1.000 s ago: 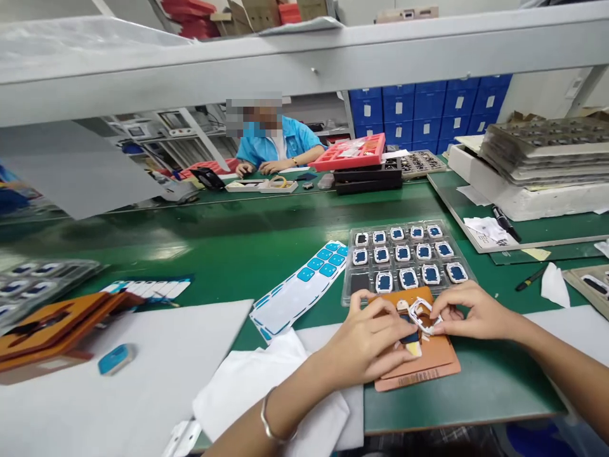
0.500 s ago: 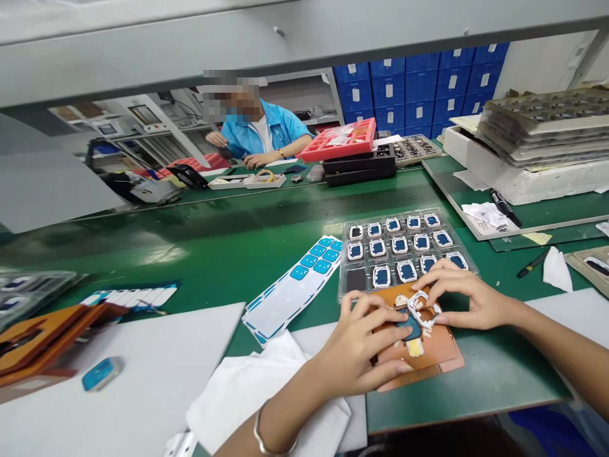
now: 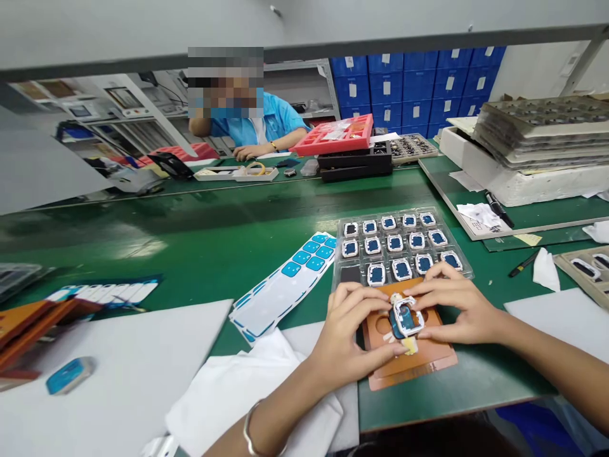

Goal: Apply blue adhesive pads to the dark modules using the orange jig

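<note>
A white frame (image 3: 420, 321) lies over a dark blue plate (image 3: 396, 325) above the orange fixture (image 3: 432, 355). My right hand (image 3: 459, 306) grips the frame's right side between thumb and fingers. On the other side my left hand (image 3: 349, 330) has its fingertips and thumb closed round the left edge of the stacked pieces. A small yellow tab (image 3: 410, 345) sticks out below them, near my left thumb. Just behind the fixture stands a clear plastic tray (image 3: 339, 257) with rows of white frames with blue inserts.
A sheet of blue stickers (image 3: 271, 298) and a white cloth (image 3: 238, 393) lie left of my hands. Further left is a blue-topped piece (image 3: 69, 376). Stacked trays (image 3: 537, 139) stand back right. A person in blue (image 3: 280, 120) sits across the bench.
The white frame has moved left, from beside the dark blue plate to over it. My left fingers have drawn back from the plate's face to its edge. The camera view has shifted slightly.
</note>
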Tool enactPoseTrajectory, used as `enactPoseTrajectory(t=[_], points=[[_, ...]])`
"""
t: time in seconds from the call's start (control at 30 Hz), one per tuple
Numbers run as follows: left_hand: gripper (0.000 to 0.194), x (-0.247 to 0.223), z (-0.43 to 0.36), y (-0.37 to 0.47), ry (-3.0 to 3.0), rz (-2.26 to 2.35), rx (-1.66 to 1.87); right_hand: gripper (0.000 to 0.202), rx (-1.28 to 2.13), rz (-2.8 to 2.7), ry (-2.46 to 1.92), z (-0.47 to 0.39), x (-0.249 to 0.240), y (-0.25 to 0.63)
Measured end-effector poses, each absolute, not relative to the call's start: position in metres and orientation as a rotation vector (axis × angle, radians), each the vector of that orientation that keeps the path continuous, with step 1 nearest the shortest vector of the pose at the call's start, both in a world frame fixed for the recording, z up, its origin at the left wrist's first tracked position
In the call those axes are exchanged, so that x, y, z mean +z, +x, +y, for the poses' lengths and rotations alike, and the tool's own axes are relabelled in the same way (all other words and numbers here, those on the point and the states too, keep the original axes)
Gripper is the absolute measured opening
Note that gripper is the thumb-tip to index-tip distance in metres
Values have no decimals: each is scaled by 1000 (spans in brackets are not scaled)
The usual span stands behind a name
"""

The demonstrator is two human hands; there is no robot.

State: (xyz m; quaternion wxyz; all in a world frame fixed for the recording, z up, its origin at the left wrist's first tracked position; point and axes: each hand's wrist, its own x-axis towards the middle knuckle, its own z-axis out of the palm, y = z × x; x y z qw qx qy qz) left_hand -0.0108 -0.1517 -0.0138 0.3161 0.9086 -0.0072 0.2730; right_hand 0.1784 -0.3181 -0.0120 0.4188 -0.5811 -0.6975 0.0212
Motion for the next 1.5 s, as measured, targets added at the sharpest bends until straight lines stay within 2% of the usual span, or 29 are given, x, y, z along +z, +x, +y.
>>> enactPoseTrajectory(t=[0.07, 0.13, 0.6, 0.77, 0.93, 1.03, 1.13, 1.23, 1.37, 1.5], points=[[54, -14, -152, -10, 2414, 24, 691, 25, 47, -1718, -1472, -317, -15, 170], [57, -14, -153, -9, 2432, 50, 660, 20, 46, -1693, -1482, -317, -17, 165], [44, -19, -150, -9, 2514, 77, 618, 15, -13, -1762, -1545, -318, -18, 162], [47, -21, -146, -7, 2417, 88, 529, 16, 34, -1731, -1587, -319, -19, 161], [84, -19, -151, -8, 2434, -104, 469, 41, 223, -1560, -1549, -319, -24, 160], [87, -21, -155, -8, 2509, -137, 451, 52, 536, -1418, -1442, -320, -25, 159], [82, -23, -155, -8, 2533, -158, 542, 53, 878, -1267, -1247, -319, -23, 158], [73, -22, -155, -10, 2546, -207, 676, 51, 1069, -1124, -1063, -318, -21, 159], [61, -19, -159, -14, 2560, -261, 772, 53, 1128, -959, -1016, -318, -21, 160], [41, -18, -148, -12, 2506, -179, 799, 52, 1097, -982, -1054, -319, -24, 160]])
